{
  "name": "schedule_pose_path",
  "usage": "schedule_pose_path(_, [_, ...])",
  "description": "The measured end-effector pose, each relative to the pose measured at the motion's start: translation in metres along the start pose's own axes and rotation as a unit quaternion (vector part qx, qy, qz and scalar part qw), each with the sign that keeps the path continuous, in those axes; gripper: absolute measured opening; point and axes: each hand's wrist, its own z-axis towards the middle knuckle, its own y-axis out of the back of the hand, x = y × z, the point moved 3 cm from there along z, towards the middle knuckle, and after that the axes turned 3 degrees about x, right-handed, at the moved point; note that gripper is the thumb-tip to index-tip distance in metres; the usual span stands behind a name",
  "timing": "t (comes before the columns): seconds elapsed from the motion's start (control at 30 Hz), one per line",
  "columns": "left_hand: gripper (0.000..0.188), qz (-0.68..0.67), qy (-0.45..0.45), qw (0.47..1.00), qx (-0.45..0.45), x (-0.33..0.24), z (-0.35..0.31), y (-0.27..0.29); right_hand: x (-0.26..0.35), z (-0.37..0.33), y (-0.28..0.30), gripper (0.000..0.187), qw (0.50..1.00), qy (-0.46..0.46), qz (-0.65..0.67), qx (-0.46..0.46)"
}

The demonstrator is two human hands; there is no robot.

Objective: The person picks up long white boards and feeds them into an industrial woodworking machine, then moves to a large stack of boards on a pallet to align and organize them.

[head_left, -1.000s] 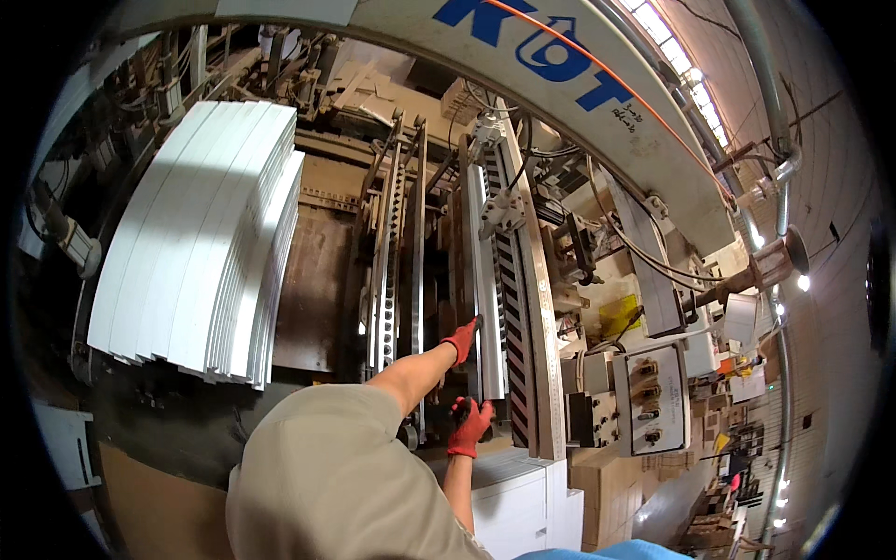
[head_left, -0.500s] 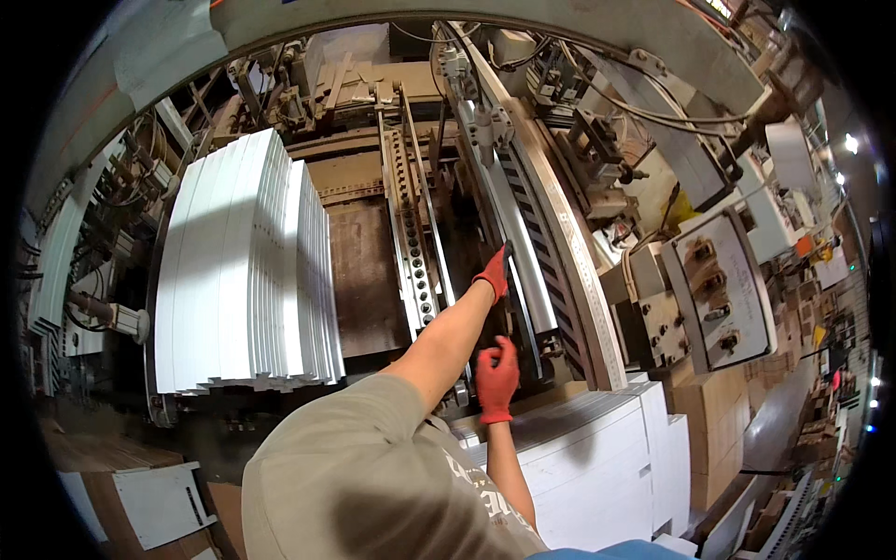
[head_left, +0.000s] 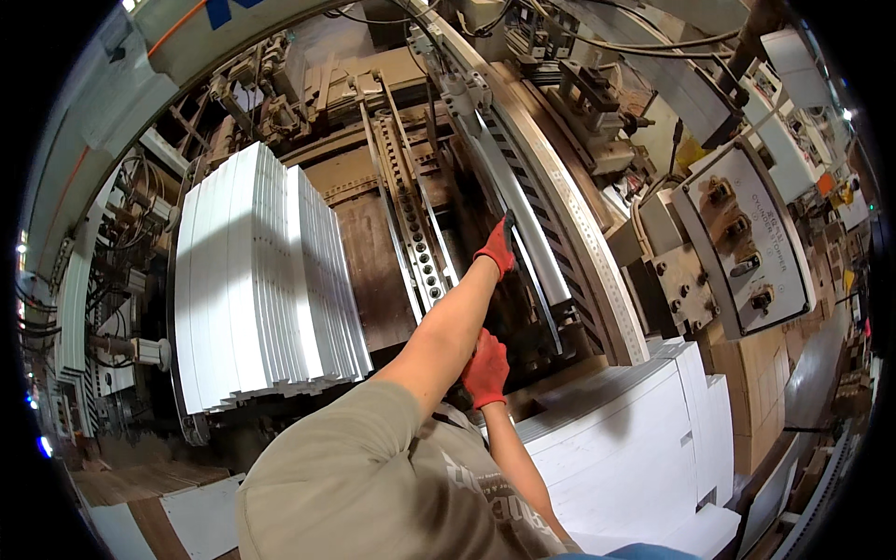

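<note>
My left hand (head_left: 497, 250), in a red glove with dark fingertips, reaches across the machine. Its fingers point forward, stretched out along the near side of a long silver metal bar (head_left: 534, 245); whether they touch it I cannot make out. Closer to me, my right hand (head_left: 488, 371) is also gloved in red, its fingers curled and partly hidden behind my left forearm. What it holds, if anything, is out of sight. To the left of both hands runs a perforated metal rail (head_left: 418, 245).
A tall stack of white boards (head_left: 229, 271) stands on the machine at left. More large white panels (head_left: 621, 448) are piled at front right. A tilted control panel (head_left: 744, 238) with several knobs stands at right. Beside the bar runs a striped dark strip (head_left: 581, 317).
My right hand has moved left, in against my left forearm, with its fingers more hidden. My left hand stays beside the silver bar. The whole view has shifted and tilted somewhat.
</note>
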Motion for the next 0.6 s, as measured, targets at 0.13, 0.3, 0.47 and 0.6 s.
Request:
schedule_pose_path(0.13, [0.059,0.013,-0.038,0.999,-0.004,-0.008,-0.019,-0.016,0.002,0.000,-0.001,0.041,1.000,-0.016,0.007,-0.001])
schedule_pose_path(0.3, [0.062,-0.016,0.002,1.000,-0.026,-0.006,0.011,0.017,0.012,-0.001,-0.001,0.041,0.999,-0.040,0.009,0.009])
schedule_pose_path(0.47, [0.060,-0.022,0.056,0.996,-0.072,-0.007,-0.005,0.002,0.007,0.003,-0.003,0.037,0.996,-0.082,0.005,-0.023])
schedule_pose_path(0.6, [0.094,0.022,0.059,0.998,-0.001,-0.009,-0.017,-0.011,0.001,0.003,-0.004,0.035,0.995,-0.100,0.003,-0.023])
